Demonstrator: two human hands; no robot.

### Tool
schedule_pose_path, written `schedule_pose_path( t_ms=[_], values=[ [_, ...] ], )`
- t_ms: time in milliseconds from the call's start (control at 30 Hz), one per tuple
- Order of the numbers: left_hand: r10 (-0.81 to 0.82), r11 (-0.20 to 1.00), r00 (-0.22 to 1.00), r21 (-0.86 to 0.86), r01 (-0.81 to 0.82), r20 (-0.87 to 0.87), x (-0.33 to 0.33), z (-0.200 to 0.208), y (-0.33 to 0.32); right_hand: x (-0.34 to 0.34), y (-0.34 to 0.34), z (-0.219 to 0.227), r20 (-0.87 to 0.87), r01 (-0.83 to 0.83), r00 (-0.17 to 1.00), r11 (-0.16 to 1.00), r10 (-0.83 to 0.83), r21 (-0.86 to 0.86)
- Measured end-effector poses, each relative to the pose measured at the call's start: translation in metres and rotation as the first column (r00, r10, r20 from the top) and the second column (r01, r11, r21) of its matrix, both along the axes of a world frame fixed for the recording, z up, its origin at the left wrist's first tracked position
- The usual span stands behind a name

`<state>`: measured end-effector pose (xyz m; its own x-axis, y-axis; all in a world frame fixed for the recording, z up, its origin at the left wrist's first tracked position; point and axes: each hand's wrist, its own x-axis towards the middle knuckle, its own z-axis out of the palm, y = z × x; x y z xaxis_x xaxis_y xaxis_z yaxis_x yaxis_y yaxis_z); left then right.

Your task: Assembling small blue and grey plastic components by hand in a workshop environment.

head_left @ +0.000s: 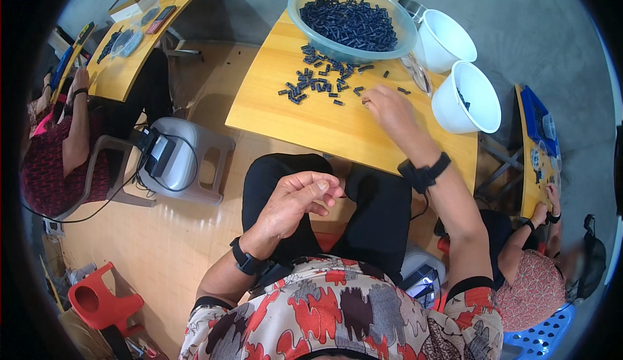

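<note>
My right hand (389, 110) reaches over the yellow table (272, 107), its thumb and fingers pinched together close to the wood. Whatever sits between those fingertips is too small to make out. Beside them lie a few short black plastic pieces, left of a scattered heap of the same small pieces (300, 87). My left hand (298, 201) hovers above my lap, off the table, with its fingers curled and the thumb pressed against them; any content is hidden. Beyond the heap stands a wide translucent bowl (407, 32) full of these black pieces (350, 25).
Two white buckets stand on the right: a near one (451, 110) with some dark pieces inside, and a far one (448, 42). A metal cup (410, 7) is beside the bowl. Co-workers sit at tables left and right. A grey stool (185, 165) and red stool (104, 298) occupy the floor.
</note>
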<state>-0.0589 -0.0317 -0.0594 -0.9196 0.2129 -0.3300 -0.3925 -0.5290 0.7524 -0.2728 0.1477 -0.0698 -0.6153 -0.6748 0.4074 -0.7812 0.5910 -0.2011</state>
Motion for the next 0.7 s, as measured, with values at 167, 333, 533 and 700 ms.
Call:
schedule_pose_path(
  t_ms=[167, 333, 533, 700],
  values=[
    [0.112, 0.993, 0.992, -0.024, -0.113, -0.066, 0.002, 0.0, 0.002, 0.087, -0.007, 0.047, 0.404, 0.022, 0.908, 0.951, 0.109, -0.307],
    [0.103, 0.992, 0.993, -0.071, -0.107, -0.053, 0.001, 0.005, 0.012, 0.148, 0.005, 0.034, 0.49, 0.016, 0.845, 0.905, 0.214, -0.424],
    [-0.019, 0.989, 0.999, -0.148, 0.013, -0.037, 0.005, 0.0, 0.016, 0.175, 0.016, 0.029, 0.521, 0.092, 0.829, 0.869, 0.203, -0.486],
    [0.0, 0.993, 1.0, -0.12, -0.002, -0.022, 0.008, 0.0, 0.017, 0.141, 0.042, 0.036, 0.634, 0.297, 0.773, 0.89, -0.012, -0.345]
  ],
)
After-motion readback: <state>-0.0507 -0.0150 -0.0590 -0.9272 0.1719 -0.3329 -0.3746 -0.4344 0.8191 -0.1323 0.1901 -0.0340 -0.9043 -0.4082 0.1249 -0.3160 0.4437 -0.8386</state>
